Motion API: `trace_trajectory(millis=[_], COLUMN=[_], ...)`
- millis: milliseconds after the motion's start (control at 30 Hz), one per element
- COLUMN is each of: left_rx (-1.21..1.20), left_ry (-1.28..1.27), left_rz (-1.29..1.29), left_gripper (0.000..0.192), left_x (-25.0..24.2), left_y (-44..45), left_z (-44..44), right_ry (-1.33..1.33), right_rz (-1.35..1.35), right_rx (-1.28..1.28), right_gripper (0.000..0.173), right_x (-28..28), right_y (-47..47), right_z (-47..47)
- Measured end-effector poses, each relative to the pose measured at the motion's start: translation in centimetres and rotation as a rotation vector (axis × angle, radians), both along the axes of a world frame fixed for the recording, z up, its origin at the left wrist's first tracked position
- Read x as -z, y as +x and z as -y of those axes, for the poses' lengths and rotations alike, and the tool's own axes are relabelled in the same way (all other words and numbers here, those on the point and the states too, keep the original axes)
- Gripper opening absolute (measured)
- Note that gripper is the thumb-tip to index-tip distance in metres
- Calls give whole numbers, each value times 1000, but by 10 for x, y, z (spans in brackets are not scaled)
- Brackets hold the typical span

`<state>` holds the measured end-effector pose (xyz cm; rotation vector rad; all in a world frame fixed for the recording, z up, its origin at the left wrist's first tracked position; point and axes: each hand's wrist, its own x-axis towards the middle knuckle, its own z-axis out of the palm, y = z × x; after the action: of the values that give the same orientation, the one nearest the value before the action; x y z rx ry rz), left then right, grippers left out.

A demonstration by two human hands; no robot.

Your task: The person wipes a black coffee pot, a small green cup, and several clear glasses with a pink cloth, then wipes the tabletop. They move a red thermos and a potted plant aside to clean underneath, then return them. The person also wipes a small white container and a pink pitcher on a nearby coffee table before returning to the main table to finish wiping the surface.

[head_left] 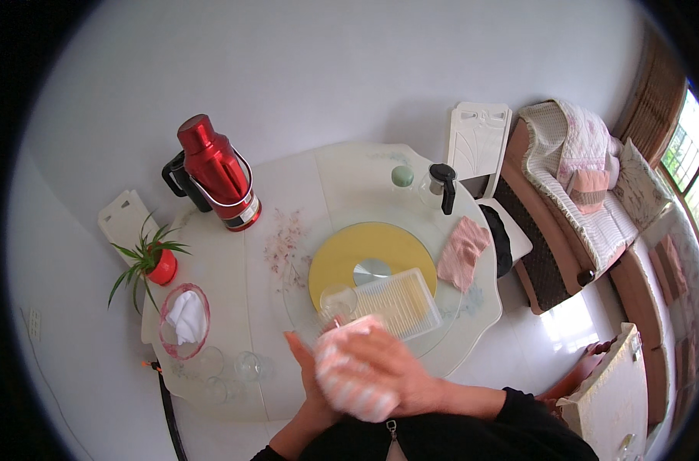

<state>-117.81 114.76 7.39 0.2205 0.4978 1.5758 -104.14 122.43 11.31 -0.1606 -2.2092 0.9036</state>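
Note:
Close to my body, above the table's near edge, both hands are on a pink-and-white striped cloth (pixel 352 377). My left hand (pixel 312 369) grips it from the left, thumb raised. Across its right side lies my right hand (pixel 398 369), blurred by motion. Whether something is wrapped inside the cloth is hidden. Just beyond the hands is a ribbed clear plastic tray (pixel 415 299), partly over the yellow centre (pixel 338 253) of a glass turntable. Clear glassware (pixel 338 297) shows at the tray's left side, partly blocked by my fingers.
On the table (pixel 291 173), a red thermos flask (pixel 219 173) and potted plant (pixel 163 266) stand left, near a pink-rimmed bowl (pixel 163 322) holding white cloth (pixel 188 317). Clear glasses (pixel 248 366) stand near left. Rightward are a glass teapot (pixel 441 181), green lidded jar (pixel 402 176) and pink cloth (pixel 463 253).

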Motion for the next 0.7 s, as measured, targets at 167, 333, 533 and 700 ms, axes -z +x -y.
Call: trace_trajectory(millis=[167, 333, 533, 700], left_rx=[-429, -804, -750, -340], left_ry=[205, 307, 702, 264], left_rz=[-341, -1255, -1814, -898], left_gripper=[83, 92, 84, 81], left_x=[5, 13, 18, 32], left_y=[16, 27, 38, 63], left_z=[-6, -2, -19, -21], right_ry=[-581, -1432, -2016, -1374], right_rz=[-78, -323, -543, -39], right_rx=[30, 93, -611, 415], right_gripper=[44, 45, 42, 42], right_x=[41, 40, 96, 69], right_y=[-18, -20, 18, 49], right_z=[17, 28, -3, 4])
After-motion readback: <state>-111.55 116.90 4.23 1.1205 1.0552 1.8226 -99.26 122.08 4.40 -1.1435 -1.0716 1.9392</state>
